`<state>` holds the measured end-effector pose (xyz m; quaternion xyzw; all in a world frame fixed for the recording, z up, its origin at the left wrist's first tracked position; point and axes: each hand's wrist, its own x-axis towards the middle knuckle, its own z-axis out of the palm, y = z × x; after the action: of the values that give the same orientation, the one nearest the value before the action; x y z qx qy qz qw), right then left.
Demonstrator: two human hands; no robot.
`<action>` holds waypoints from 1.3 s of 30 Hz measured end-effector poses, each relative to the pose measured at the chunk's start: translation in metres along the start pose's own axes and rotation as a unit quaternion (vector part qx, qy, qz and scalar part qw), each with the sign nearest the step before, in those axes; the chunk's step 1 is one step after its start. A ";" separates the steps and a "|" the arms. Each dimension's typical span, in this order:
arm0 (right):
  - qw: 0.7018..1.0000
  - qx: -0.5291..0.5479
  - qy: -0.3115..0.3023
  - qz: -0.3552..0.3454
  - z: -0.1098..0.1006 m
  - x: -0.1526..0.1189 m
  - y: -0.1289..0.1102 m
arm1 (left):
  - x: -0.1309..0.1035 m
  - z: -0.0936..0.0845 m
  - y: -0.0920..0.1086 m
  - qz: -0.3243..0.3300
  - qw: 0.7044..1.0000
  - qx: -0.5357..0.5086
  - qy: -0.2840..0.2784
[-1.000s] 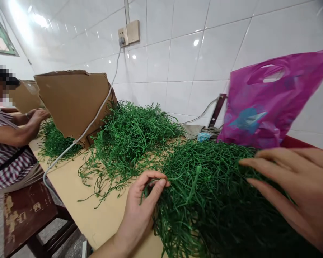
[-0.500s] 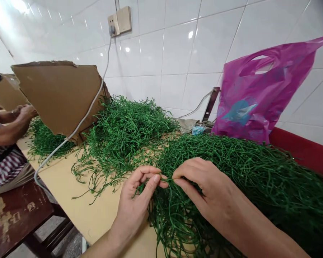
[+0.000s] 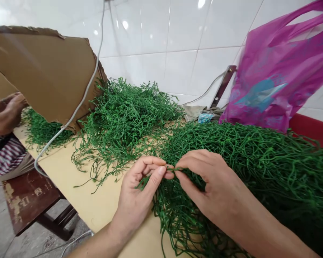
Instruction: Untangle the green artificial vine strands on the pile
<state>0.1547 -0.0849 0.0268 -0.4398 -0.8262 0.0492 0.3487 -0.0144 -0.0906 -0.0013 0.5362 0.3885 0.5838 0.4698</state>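
Between my two hands runs a thin green plastic stem (image 3: 171, 168), pinched at both ends. My left hand (image 3: 141, 190) is closed on it with thumb and forefinger, and a bit of green shows inside the curled palm. Thumb and fingertips of my right hand (image 3: 208, 179) grip the other end, a short way off. Under and behind the hands spreads a large tangled heap of green stems (image 3: 247, 154), which hides much of the table. A second heap of green stems with small budded tips (image 3: 129, 114) lies farther back to the left.
A torn cardboard box (image 3: 48, 71) stands at the left with a grey cable (image 3: 93, 82) hanging across it. A purple plastic bag (image 3: 269, 82) rises at the right. A co-worker's hand (image 3: 13, 107) shows beyond the box. A brown stool (image 3: 29, 200) stands beside the table (image 3: 88, 208).
The view has tilted down and come closer. Both hands stay pinched on the stem, their fingertips almost together as before.
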 end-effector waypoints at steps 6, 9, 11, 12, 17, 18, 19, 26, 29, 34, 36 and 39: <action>0.990 0.098 -0.065 0.076 -0.016 0.009 0.001 | 0.001 0.000 -0.001 0.012 1.000 0.002 0.004; 0.989 0.102 -0.046 0.100 -0.017 0.011 0.004 | 0.001 -0.001 -0.001 0.017 1.000 0.021 -0.003; 0.986 0.108 -0.050 0.116 -0.016 0.011 0.004 | 0.001 -0.001 -0.002 0.012 0.999 0.033 -0.008; 0.985 0.110 -0.056 0.122 -0.016 0.010 0.004 | 0.001 -0.001 -0.003 0.007 0.999 0.039 -0.009; 0.985 0.092 -0.106 0.103 -0.011 0.006 -0.002 | 0.000 -0.001 -0.009 -0.003 0.997 0.080 -0.011; 0.985 0.087 -0.112 0.095 -0.010 0.004 -0.003 | 0.000 -0.001 -0.010 0.006 0.996 0.084 -0.010; 0.987 0.079 -0.111 0.086 -0.008 0.003 -0.004 | 0.000 -0.001 -0.010 0.016 0.996 0.085 -0.009; 0.999 -0.044 0.001 0.014 -0.004 -0.002 0.000 | 0.000 0.001 -0.006 0.030 0.996 0.078 -0.012; 0.996 -0.072 0.045 0.009 -0.005 -0.003 0.004 | 0.001 0.002 -0.006 0.008 0.999 0.043 0.007; 0.996 -0.074 0.052 -0.002 -0.006 -0.006 0.005 | 0.001 0.001 -0.007 -0.033 0.999 -0.008 0.005; 0.996 -0.082 0.035 -0.012 -0.008 -0.007 0.007 | 0.001 -0.001 -0.007 -0.031 0.999 -0.024 0.016; 0.991 -0.121 -0.023 -0.044 -0.015 -0.012 0.016 | 0.001 -0.003 -0.007 -0.014 0.998 -0.043 0.055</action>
<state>0.1793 -0.0882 0.0250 -0.4408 -0.8523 -0.0569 0.2757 -0.0164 -0.0873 -0.0076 0.4776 0.3955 0.6218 0.4784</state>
